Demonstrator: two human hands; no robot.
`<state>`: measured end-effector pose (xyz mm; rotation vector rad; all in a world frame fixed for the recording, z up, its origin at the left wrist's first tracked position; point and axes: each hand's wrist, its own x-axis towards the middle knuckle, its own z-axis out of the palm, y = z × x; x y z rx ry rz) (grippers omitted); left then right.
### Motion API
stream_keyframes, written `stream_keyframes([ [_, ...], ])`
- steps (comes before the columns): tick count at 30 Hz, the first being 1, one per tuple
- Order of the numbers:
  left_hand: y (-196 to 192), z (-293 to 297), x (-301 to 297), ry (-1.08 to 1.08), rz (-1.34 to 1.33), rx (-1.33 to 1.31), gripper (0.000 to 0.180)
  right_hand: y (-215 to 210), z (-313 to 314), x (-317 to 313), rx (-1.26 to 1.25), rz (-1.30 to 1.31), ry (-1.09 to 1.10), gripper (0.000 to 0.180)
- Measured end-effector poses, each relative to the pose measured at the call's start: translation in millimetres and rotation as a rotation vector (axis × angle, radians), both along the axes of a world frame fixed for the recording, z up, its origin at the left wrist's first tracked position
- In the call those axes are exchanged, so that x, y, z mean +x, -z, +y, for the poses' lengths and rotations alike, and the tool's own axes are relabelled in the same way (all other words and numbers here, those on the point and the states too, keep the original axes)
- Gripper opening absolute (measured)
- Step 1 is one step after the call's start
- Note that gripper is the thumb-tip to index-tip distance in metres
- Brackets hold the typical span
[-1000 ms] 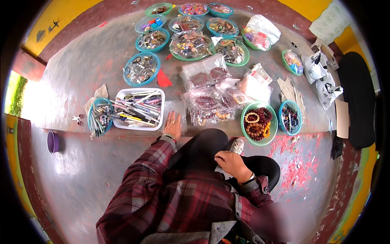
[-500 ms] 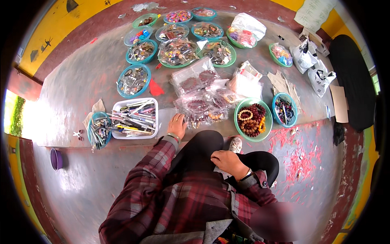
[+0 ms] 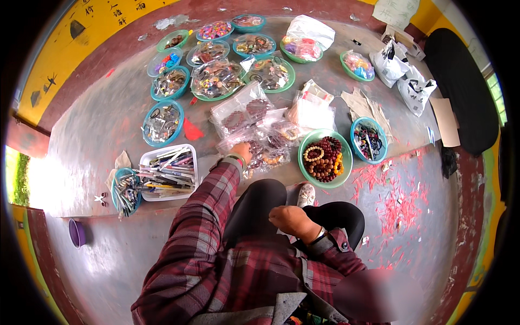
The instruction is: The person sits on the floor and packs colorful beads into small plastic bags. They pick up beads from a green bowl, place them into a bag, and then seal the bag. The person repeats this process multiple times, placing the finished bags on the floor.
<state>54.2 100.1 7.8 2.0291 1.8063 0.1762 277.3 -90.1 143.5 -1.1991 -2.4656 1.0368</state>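
Observation:
My left hand [image 3: 242,150] reaches forward onto a pile of clear plastic bags [image 3: 250,116] filled with bracelets. Its fingertips rest on the nearest bag, and whether they grip it is hidden. My right hand [image 3: 290,219] lies closed in a fist on my knee, beside my black trouser leg [image 3: 254,208]. Just right of the bags stands a green bowl [image 3: 301,169] holding brown and orange bead bracelets. A shoe tip [image 3: 306,195] shows between my legs.
A white tray [image 3: 145,160] of pens and a blue bowl [image 3: 116,181] of pens sit at my left. Several green and blue bowls of trinkets [image 3: 216,76] fill the back. Another blue bowl [image 3: 355,128], white plastic bags [image 3: 403,70], a black cushion [image 3: 460,92] and a purple cup [image 3: 76,233] lie around.
My left hand has moved forward from the bare floor onto the plastic bags. My view has tilted so everything appears lower. The right fist stays on my knee.

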Motion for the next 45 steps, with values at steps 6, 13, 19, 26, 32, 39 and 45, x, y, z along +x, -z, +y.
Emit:
stream_keyframes([
  [6,-5.0,11.9,-7.7,-0.1,-0.221,-0.066,0.024,-5.6,0.3,-0.9,-0.024,-0.024,0.006,0.018],
  [13,-47.6,22.9,-19.8,-0.122,-0.551,0.015,0.026,-14.7,0.7,-2.7,0.016,-0.074,-0.022,0.02],
  [19,-144.4,12.5,54.6,-0.013,-0.995,-0.207,0.029,-16.1,0.3,0.9,0.021,-0.077,0.012,0.021],
  [26,-157.2,7.4,161.1,0.083,-1.039,-0.304,0.024,-12.0,-0.9,8.3,0.046,-0.129,-0.017,0.021],
  [32,-127.3,7.7,219.9,0.091,-0.877,-0.215,0.029,-6.7,-2.6,7.4,0.078,-0.083,0.006,0.019],
  [39,-119.7,-7.1,259.1,0.146,-0.833,-0.189,0.032,-0.7,-3.5,6.1,0.153,-0.042,0.013,0.015],
  [45,-109.2,-13.2,278.4,0.021,-0.915,-0.25,0.032,63.2,-6.2,-17.3,0.263,-0.007,0.09,0.014],
])
